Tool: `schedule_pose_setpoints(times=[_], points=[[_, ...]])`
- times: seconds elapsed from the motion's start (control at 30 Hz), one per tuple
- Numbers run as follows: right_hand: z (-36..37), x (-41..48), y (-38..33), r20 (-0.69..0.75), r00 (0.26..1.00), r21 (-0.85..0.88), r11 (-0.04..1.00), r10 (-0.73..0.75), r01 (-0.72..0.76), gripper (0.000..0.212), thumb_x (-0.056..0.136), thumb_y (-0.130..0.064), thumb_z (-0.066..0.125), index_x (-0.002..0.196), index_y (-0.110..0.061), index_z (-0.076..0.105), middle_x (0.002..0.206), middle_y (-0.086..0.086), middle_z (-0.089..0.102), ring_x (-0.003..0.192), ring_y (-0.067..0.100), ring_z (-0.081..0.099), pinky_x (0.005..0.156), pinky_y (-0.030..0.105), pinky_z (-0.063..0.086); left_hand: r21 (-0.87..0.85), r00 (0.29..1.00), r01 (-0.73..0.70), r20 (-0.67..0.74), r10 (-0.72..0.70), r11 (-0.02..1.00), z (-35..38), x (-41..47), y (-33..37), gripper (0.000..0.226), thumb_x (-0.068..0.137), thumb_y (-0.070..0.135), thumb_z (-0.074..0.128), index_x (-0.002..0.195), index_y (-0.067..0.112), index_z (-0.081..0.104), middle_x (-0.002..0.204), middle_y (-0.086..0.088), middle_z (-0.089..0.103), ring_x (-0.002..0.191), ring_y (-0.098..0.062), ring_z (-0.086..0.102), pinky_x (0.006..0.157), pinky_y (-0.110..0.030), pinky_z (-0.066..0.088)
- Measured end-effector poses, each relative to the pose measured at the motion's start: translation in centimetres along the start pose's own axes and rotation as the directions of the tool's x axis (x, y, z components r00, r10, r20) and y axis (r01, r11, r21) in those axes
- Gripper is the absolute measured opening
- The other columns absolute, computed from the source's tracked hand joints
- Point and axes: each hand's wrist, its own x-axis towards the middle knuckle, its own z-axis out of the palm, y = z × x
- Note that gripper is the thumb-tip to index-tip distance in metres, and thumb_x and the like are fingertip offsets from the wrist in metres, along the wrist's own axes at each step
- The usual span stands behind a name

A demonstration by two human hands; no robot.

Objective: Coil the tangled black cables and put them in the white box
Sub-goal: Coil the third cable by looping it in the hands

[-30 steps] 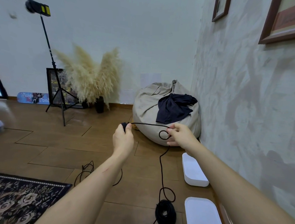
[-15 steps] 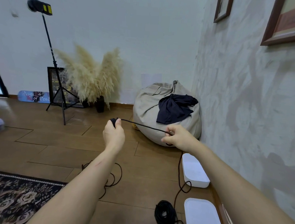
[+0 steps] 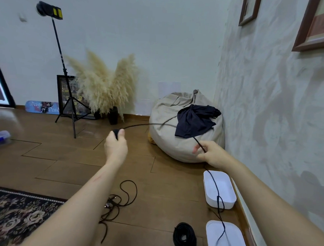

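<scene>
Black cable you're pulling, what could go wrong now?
The cable stretched between the left hand and right hand trails over the white box, so pulling might drag or tip it. Its tail hangs near the coiled bundle and could snag. The tangled cable on the floor could catch a foot.

beige beanbag in corner, dark cloth draped on it; pampas grass beside tripod stand; patterned rug on wooden floor.
</scene>
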Motion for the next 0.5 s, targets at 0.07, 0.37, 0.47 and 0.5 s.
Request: schedule_pose_setpoints(times=[0.07, 0.37, 0.47, 0.5], points=[[0.6, 0.0, -1.0, 0.090, 0.996, 0.328, 0.944, 0.006, -0.036, 0.027, 0.088, -0.006, 0.075, 0.109, -0.018, 0.064, 0.070, 0.001, 0.056, 0.070, 0.017, 0.056, 0.069, 0.028, 0.048, 0.005, 0.988, -0.073, 0.135, 0.072, 0.997, 1.2, -1.6, 0.7, 0.032, 0.109, 0.037, 0.044, 0.098, 0.010, 0.059, 0.087, -0.004, 0.065, 0.081, -0.023, 0.060, 0.062, -0.031, 0.039], [1.4, -0.5, -5.0, -0.073, 0.971, 0.214, 0.947, -0.228, 0.238, 0.024, 0.100, -0.031, 0.063, 0.093, -0.010, 0.071, 0.072, 0.004, 0.063, 0.064, 0.009, 0.055, 0.068, 0.027, 0.047, -0.108, 0.864, -0.187, 0.456, 0.215, 0.977, 5.0, -7.3, 1.6, 0.029, 0.107, 0.033, 0.049, 0.086, 0.015, 0.059, 0.077, 0.003, 0.062, 0.077, -0.019, 0.060, 0.075, -0.035, 0.045], [1.0, -0.1, -5.1, -0.195, 0.927, 0.116, 0.930, -0.322, 0.348, 0.023, 0.101, -0.031, 0.061, 0.085, -0.019, 0.073, 0.064, -0.001, 0.062, 0.062, 0.008, 0.052, 0.068, 0.033, 0.042, -0.152, 0.808, -0.200, 0.533, 0.251, 0.968, 5.3, -8.2, 1.9, 0.029, 0.107, 0.034, 0.049, 0.089, 0.015, 0.060, 0.075, 0.007, 0.060, 0.077, -0.014, 0.058, 0.078, -0.040, 0.048], [0.8, -0.2, -5.1, -0.227, 0.912, 0.113, 0.921, -0.341, 0.373, 0.021, 0.101, -0.031, 0.060, 0.087, -0.023, 0.073, 0.063, -0.004, 0.059, 0.061, 0.008, 0.051, 0.067, 0.035, 0.042, -0.166, 0.778, -0.215, 0.566, 0.272, 0.962, 5.3, -8.6, 2.1, 0.029, 0.107, 0.035, 0.048, 0.088, 0.016, 0.058, 0.075, 0.009, 0.058, 0.078, -0.013, 0.057, 0.080, -0.044, 0.049]])
